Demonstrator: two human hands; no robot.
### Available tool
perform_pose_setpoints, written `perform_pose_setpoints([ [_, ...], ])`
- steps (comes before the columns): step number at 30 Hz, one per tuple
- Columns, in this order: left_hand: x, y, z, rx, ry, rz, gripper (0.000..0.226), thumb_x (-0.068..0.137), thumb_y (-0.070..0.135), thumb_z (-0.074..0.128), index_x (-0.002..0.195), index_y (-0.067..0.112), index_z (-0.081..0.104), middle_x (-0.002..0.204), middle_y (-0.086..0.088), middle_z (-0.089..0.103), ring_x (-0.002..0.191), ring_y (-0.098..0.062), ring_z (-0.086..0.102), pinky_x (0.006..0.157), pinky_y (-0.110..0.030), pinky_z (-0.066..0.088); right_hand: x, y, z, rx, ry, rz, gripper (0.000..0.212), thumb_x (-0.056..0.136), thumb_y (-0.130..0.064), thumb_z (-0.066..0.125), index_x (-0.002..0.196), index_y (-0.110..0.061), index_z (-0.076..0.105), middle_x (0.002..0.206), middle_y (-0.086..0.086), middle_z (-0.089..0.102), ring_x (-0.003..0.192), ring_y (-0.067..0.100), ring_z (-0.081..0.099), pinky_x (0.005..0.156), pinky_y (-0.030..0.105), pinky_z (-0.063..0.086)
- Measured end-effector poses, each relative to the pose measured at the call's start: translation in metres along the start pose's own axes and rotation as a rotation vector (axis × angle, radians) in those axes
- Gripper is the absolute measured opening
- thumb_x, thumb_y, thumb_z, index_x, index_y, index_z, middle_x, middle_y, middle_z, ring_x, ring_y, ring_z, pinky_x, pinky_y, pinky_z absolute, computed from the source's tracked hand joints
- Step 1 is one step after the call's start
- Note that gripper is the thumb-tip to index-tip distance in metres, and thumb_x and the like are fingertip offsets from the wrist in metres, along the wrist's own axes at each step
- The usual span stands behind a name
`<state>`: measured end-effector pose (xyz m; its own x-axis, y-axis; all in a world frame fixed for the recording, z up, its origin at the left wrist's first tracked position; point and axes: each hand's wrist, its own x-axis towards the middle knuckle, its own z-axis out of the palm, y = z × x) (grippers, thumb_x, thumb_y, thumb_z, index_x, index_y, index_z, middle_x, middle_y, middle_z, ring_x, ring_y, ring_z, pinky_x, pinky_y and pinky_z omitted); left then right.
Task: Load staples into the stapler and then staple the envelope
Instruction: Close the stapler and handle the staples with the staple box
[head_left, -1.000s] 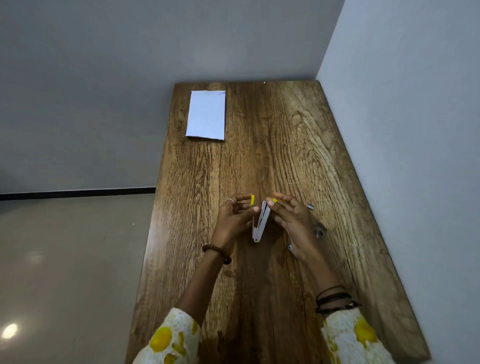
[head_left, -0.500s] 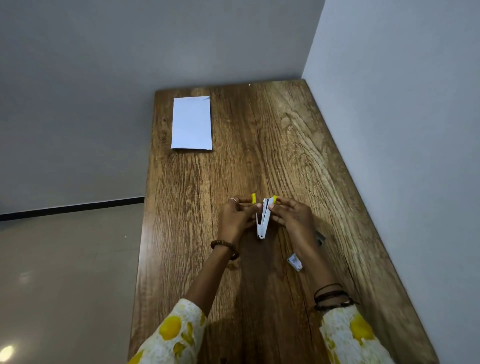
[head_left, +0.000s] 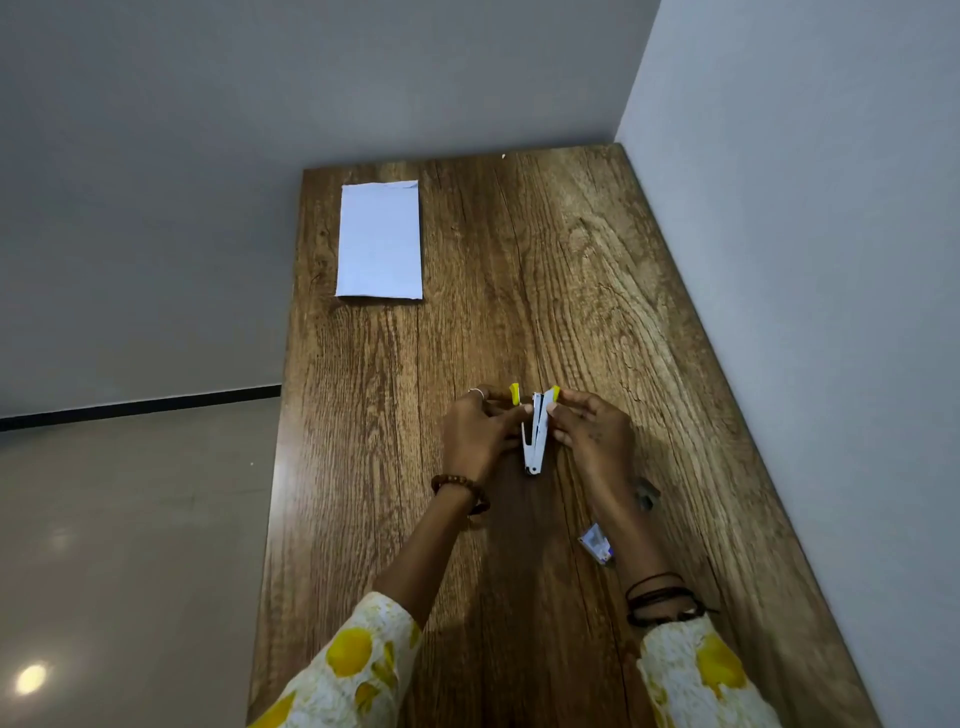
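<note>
1. My left hand (head_left: 480, 434) is curled in at the stapler (head_left: 535, 434), fingertips pinching its left arm, a ring on one finger and a bead bracelet (head_left: 457, 488) at the wrist.
2. My right hand (head_left: 592, 431) pinches the stapler's right arm from the other side, thumb and fingers closed on the white metal; dark cords (head_left: 660, 597) wrap that wrist.
3. The stapler stands splayed open in a narrow V between both hands, hinge toward me, its two yellow tips pointing away. Whether staples sit inside, I cannot tell.
4. Just beside my right forearm a small box (head_left: 596, 543) lies on the wood, partly hidden by the arm. A small dark item (head_left: 647, 496) lies a little farther right; too blurred to name.
5. The envelope (head_left: 379, 241), pale and rectangular, lies flat at the far left corner of the table (head_left: 545, 260), well apart from my hands.
6. The table is dark brown wood with heavy grain, running long away from me.
7. Its right edge sits against a plain grey wall (head_left: 805, 234); another grey wall closes off the far end.
8. Left of the table, a glossy pale floor (head_left: 130, 545) with a dark skirting strip and one bright light reflection.
9. My sleeves (head_left: 353, 670) are white with yellow blotches.
</note>
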<state>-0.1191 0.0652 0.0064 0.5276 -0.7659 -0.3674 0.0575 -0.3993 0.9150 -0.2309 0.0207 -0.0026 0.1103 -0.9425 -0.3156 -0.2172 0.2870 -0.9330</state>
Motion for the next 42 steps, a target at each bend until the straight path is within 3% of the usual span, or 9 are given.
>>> perform_pose_setpoints([
  [2, 0.001, -0.001, 0.001, 0.025, 0.001, 0.001, 0.022, 0.076, 0.008, 0.071, 0.096, 0.002, 0.062, 0.077, -0.010, 0.067, 0.069, -0.015, 0.066, 0.054, -0.021, 0.057, -0.001, 0.000, 0.000, -0.020, 0.010, -0.008, 0.020, 0.085, -0.004, 0.061, 0.105, -0.002, 0.064, 0.097, 0.013, 0.068, 0.086, 0.022, 0.067, 0.071, 0.025, 0.056],
  [7, -0.002, -0.007, 0.003, 0.121, 0.001, 0.037, 0.032, 0.074, 0.010, 0.073, 0.104, 0.007, 0.063, 0.082, -0.011, 0.070, 0.080, -0.023, 0.068, 0.076, -0.040, 0.058, -0.005, 0.005, -0.002, -0.084, 0.031, -0.026, 0.022, 0.084, -0.005, 0.063, 0.106, -0.003, 0.064, 0.100, 0.017, 0.069, 0.086, 0.025, 0.068, 0.081, 0.042, 0.057],
  [13, -0.010, -0.007, 0.003, 0.169, 0.020, 0.085, 0.043, 0.072, 0.005, 0.074, 0.112, 0.006, 0.061, 0.092, -0.013, 0.071, 0.083, -0.019, 0.066, 0.082, -0.039, 0.055, -0.012, 0.004, -0.004, -0.138, 0.041, -0.066, 0.020, 0.081, -0.007, 0.067, 0.101, -0.009, 0.066, 0.095, 0.010, 0.070, 0.088, 0.021, 0.068, 0.084, 0.048, 0.056],
  [17, -0.012, -0.008, 0.002, 0.178, 0.023, 0.105, 0.045, 0.071, 0.005, 0.074, 0.114, 0.005, 0.059, 0.094, -0.014, 0.070, 0.084, -0.019, 0.065, 0.080, -0.035, 0.055, -0.015, 0.002, -0.005, -0.216, 0.057, -0.124, 0.019, 0.081, -0.005, 0.066, 0.099, -0.010, 0.067, 0.093, 0.008, 0.071, 0.082, 0.015, 0.066, 0.080, 0.042, 0.056],
  [22, -0.012, -0.011, 0.002, 0.202, 0.022, 0.139, 0.050, 0.072, 0.006, 0.074, 0.118, 0.005, 0.056, 0.096, -0.010, 0.069, 0.078, -0.011, 0.061, 0.065, -0.010, 0.049, -0.017, 0.002, -0.005, -0.263, 0.061, -0.179, 0.020, 0.081, -0.004, 0.065, 0.101, -0.008, 0.066, 0.096, 0.009, 0.071, 0.080, 0.012, 0.064, 0.073, 0.027, 0.055],
  [29, -0.033, -0.009, 0.008, 0.386, 0.063, 0.368, 0.052, 0.075, 0.015, 0.072, 0.122, 0.015, 0.051, 0.121, -0.003, 0.050, 0.107, -0.016, 0.053, 0.086, -0.032, 0.051, -0.029, -0.005, -0.011, -0.266, 0.023, -0.220, 0.026, 0.081, 0.000, 0.064, 0.106, -0.008, 0.063, 0.097, 0.006, 0.069, 0.088, 0.015, 0.066, 0.074, 0.017, 0.049],
  [33, -0.059, -0.008, 0.017, 0.397, -0.018, 0.563, 0.041, 0.081, 0.010, 0.065, 0.121, 0.013, 0.055, 0.113, 0.002, 0.051, 0.104, -0.011, 0.051, 0.084, -0.020, 0.048, -0.040, -0.006, -0.035, -0.302, 0.029, -0.253, 0.024, 0.082, -0.002, 0.064, 0.105, -0.009, 0.065, 0.093, 0.001, 0.068, 0.082, 0.008, 0.064, 0.067, 0.002, 0.046],
  [36, -0.078, -0.015, 0.032, 0.503, -0.109, 0.670, 0.038, 0.076, 0.007, 0.069, 0.112, 0.011, 0.058, 0.106, -0.011, 0.060, 0.098, -0.014, 0.052, 0.078, -0.018, 0.041, -0.048, 0.001, -0.063, -0.350, 0.102, -0.275, 0.017, 0.082, -0.004, 0.064, 0.098, -0.010, 0.068, 0.086, 0.000, 0.068, 0.075, 0.008, 0.063, 0.063, 0.002, 0.046],
  [42, -0.099, -0.032, 0.053, 0.597, -0.383, 0.535, 0.060, 0.078, 0.022, 0.069, 0.129, 0.003, 0.045, 0.124, -0.016, 0.052, 0.114, -0.026, 0.047, 0.092, -0.026, 0.037, -0.066, 0.026, -0.106, -0.466, 0.183, -0.231, 0.013, 0.083, -0.003, 0.062, 0.093, -0.008, 0.069, 0.090, 0.005, 0.069, 0.077, 0.010, 0.062, 0.063, -0.004, 0.040],
])
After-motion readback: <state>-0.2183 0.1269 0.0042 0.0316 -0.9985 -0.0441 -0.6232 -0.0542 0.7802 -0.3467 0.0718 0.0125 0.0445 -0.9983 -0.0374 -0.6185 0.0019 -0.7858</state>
